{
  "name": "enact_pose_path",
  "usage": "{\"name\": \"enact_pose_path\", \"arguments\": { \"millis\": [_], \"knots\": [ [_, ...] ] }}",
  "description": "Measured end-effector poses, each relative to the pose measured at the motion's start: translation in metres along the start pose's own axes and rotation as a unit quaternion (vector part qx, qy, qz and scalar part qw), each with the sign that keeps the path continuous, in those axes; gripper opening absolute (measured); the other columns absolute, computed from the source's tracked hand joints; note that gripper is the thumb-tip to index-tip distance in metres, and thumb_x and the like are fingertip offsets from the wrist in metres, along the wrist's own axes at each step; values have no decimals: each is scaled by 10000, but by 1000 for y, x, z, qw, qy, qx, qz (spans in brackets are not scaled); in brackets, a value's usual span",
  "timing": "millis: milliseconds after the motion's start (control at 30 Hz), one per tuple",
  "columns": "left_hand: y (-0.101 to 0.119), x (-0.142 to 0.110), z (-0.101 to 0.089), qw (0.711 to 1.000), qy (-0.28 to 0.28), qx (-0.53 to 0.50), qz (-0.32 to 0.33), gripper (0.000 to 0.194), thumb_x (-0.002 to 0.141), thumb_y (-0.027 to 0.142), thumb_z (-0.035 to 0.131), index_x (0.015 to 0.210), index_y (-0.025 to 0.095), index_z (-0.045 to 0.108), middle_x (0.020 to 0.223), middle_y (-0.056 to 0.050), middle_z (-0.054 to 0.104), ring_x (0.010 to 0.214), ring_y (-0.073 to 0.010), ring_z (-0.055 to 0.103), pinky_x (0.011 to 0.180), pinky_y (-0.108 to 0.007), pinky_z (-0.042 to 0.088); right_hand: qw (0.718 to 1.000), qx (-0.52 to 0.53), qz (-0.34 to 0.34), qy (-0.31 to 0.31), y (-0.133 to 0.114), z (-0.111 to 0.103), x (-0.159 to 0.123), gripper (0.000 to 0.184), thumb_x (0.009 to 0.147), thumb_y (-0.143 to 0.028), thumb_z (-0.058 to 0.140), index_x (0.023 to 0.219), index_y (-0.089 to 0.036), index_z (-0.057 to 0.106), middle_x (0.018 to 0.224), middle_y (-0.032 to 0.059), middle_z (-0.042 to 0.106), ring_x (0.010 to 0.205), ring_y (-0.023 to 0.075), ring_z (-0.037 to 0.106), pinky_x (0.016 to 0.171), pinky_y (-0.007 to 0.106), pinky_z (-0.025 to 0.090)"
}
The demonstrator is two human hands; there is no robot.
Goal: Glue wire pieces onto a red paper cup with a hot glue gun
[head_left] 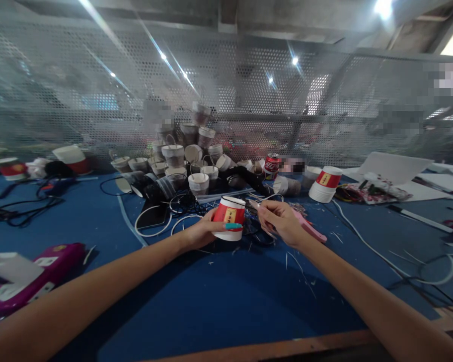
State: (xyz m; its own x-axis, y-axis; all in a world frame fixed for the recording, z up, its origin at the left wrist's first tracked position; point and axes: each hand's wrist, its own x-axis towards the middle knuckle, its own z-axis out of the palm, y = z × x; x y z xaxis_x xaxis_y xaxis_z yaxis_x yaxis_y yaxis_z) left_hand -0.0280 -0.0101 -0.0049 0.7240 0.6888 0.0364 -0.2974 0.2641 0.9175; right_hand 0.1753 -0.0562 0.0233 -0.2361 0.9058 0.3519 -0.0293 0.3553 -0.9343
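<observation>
My left hand (200, 230) is wrapped round the side of a red and white paper cup (228, 213) with a yellow label. A teal thumbnail lies across the cup's lower part. A dark line runs along the cup's upper edge. Just right of that edge is my right hand (281, 221), its thumb and fingers pinched together on a small slim piece with a dark tip. I cannot make out its kind. Beside the right wrist lies a pink-handled tool (311, 229), partly hidden by the hand. Thin white and dark cords (153, 221) lie behind the held cup.
A heap of greyish cups (173, 156) with cord loops stands at the back. Right of it are a red drink can (272, 165) and a stack of paper cups (325, 183). A purple device (41, 274) lies at left. White offcuts and cables (366, 241) cross the blue table (211, 306).
</observation>
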Motion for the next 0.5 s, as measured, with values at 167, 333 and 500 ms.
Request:
{"name": "enact_pose_path", "arguments": {
  "millis": [167, 333, 500],
  "knots": [
    [1, -2, 3, 1000, -14, 2, -6, 472, 547, 201, 743, 987, 117, 595, 851, -86, 682, 753, -203, 635, 710, -324, 475, 1000, -15, -3, 4, 1, -1, 0, 405, 780, -429, 561, 486, -182, 431, 367, -85, 373, 291, 27, 303, 304, 173, 247],
    [1, -4, 4, 1000, -13, 1, -11, 461, 557, 162, 720, 999, 124, 593, 882, -97, 687, 778, -220, 641, 731, -344, 475, 999, -31, -9, 4, 1, 0, 1, 404, 785, -427, 553, 489, -183, 427, 369, -84, 381, 297, 29, 312, 312, 175, 246],
    [3, -4, 6, 999, -48, -5, -12, 471, 574, 150, 704, 1029, 123, 585, 907, -110, 684, 819, -238, 639, 746, -357, 472, 999, -46, -11, 3, -2, 0, 0, 406, 780, -447, 551, 494, -186, 430, 376, -78, 385, 308, 36, 318, 322, 186, 252]
  ]
}}
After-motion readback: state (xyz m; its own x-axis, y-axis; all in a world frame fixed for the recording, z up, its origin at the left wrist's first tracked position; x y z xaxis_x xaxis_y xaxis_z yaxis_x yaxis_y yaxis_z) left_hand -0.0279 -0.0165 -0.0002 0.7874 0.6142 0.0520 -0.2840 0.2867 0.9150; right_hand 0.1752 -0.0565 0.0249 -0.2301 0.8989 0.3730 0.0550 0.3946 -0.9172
